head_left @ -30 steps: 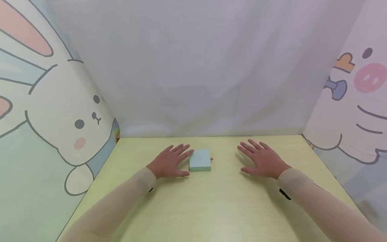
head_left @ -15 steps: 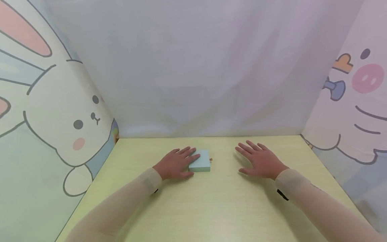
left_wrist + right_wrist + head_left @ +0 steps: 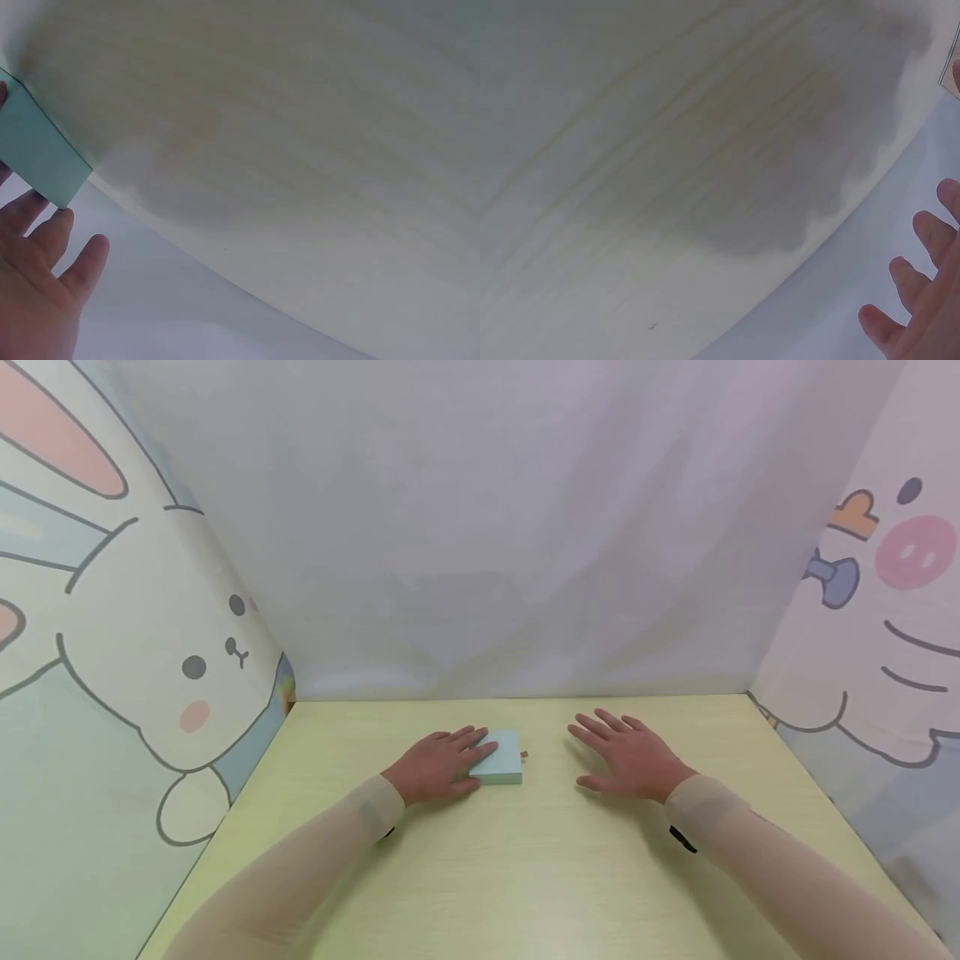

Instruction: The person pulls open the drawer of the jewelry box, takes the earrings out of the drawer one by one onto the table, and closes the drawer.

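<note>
A small, flat pale blue-green box (image 3: 506, 758) lies on the table, with a little brown tab (image 3: 524, 755) sticking out of its right side. My left hand (image 3: 438, 767) rests against the box's left part, its fingers extended over the top and the thumb by the near left corner. In the left wrist view, fingertips touch the edge of the box (image 3: 41, 146); part of the grasp is out of frame. To the right of the box, my right hand (image 3: 632, 762) hovers with straight, spread fingers, apart from it. A corner of the box (image 3: 952, 73) shows in the right wrist view.
The pale wooden table (image 3: 517, 868) ends at a hanging white cloth (image 3: 510, 568) behind. Printed side panels flank it, a rabbit (image 3: 172, 643) on the left and a pig (image 3: 892, 610) on the right.
My left hand has moved right onto the box's left part. My right hand has shifted a little left, closer to the box. The box stays in place.
</note>
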Demonstrator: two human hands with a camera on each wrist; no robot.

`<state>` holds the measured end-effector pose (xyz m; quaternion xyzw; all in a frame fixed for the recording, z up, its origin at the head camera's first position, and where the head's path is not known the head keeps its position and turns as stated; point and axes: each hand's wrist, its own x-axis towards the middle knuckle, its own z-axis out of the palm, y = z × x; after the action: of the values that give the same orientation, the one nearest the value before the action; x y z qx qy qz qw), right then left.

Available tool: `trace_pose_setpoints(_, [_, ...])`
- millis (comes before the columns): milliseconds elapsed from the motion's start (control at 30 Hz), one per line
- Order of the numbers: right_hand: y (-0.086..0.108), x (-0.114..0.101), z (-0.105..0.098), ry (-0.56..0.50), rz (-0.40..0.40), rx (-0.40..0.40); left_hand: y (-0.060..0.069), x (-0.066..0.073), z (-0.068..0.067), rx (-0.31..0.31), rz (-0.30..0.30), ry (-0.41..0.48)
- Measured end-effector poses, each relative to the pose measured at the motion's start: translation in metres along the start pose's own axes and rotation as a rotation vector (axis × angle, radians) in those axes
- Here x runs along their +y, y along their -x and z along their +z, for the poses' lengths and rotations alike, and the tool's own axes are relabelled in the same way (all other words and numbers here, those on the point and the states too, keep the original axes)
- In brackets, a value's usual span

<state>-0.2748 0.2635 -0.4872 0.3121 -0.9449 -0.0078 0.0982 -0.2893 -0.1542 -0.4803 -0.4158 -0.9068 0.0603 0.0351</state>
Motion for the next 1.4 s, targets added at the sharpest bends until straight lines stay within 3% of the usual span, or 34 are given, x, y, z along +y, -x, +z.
trace_pose_setpoints(533, [-0.034,-0.035,0.003,-0.016,-0.028,-0.065,-0.004,0.0,0.0,-0.024,-0.018,0.05])
trace_pose_setpoints(1000, [-0.056,-0.054,0.005,0.046,-0.091,0.001,0.0,0.001,-0.003,-0.009,-0.006,0.037])
trace_pose_setpoints(1167, [-0.063,-0.059,0.01,0.066,-0.132,0.053,0.0,0.0,-0.004,-0.007,-0.002,0.032])
trace_pose_setpoints(1400, [-0.071,-0.065,0.017,0.118,-0.217,0.227,0.0,0.001,-0.006,-0.011,-0.006,0.06])
